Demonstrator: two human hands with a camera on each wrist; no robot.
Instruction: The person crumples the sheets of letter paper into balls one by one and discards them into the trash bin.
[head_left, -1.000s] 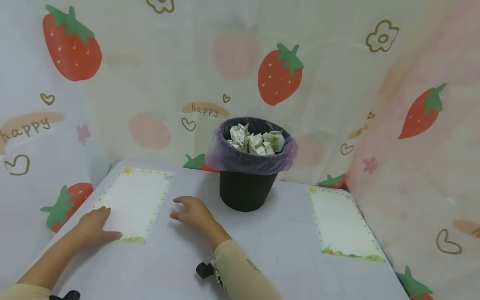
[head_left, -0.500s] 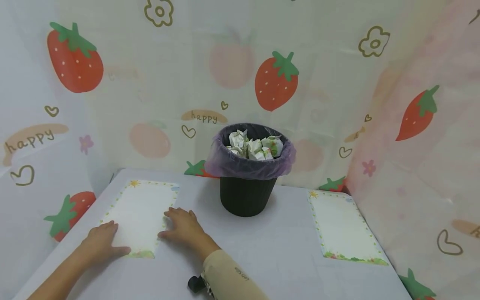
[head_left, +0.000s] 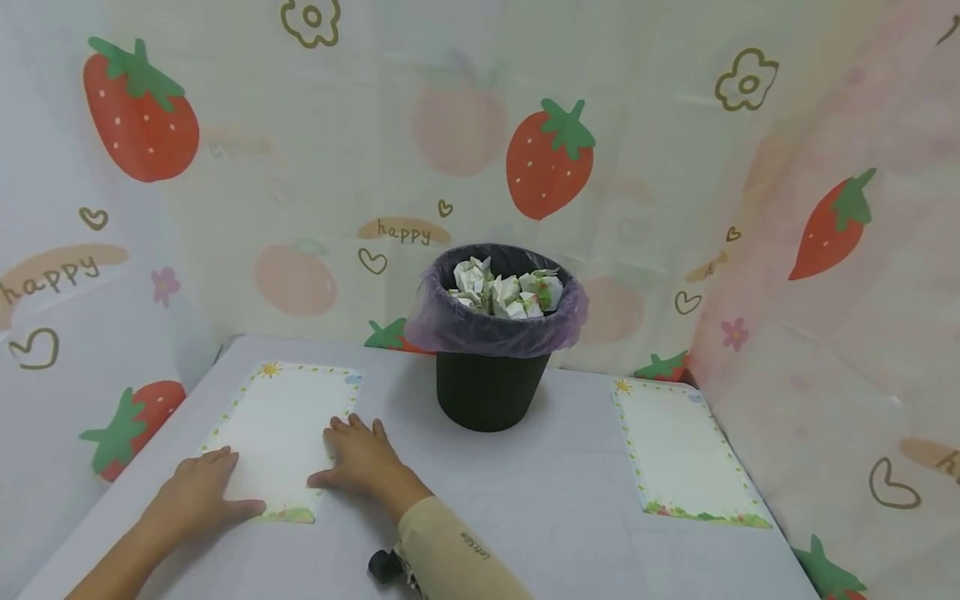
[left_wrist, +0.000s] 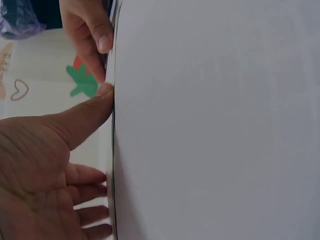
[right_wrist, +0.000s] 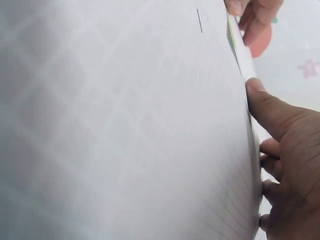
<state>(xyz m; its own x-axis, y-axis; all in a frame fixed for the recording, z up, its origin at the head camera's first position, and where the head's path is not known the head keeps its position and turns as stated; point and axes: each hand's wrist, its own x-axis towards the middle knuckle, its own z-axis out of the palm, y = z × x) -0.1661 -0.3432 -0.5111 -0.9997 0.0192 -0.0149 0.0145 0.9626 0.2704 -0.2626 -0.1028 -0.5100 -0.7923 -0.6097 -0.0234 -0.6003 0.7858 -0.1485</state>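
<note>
A sheet of paper (head_left: 281, 433) with a printed border of leaves, a sun and grass lies flat at the left of the table. My left hand (head_left: 197, 493) rests on its left edge, fingers and thumb spread. On its right edge lies my right hand (head_left: 365, 458), fingers extended and thumb stretched toward the left. In the left wrist view, the left thumb and fingertips meet the table surface, and the right hand (left_wrist: 90, 30) shows beyond the thumb. The right wrist view has the right hand's fingertips (right_wrist: 265, 220) down at the surface too.
A black bin (head_left: 491, 392) with a purple bag (head_left: 495, 333) over its rim stands at the back middle, holding several crumpled papers (head_left: 504, 292). Another bordered sheet (head_left: 690, 450) lies at the right. Strawberry-printed curtains (head_left: 637, 167) enclose the white table (head_left: 555, 525).
My right hand has come left and down onto the sheet's right edge. The left hand stays on the left edge. The head view has shifted slightly.
</note>
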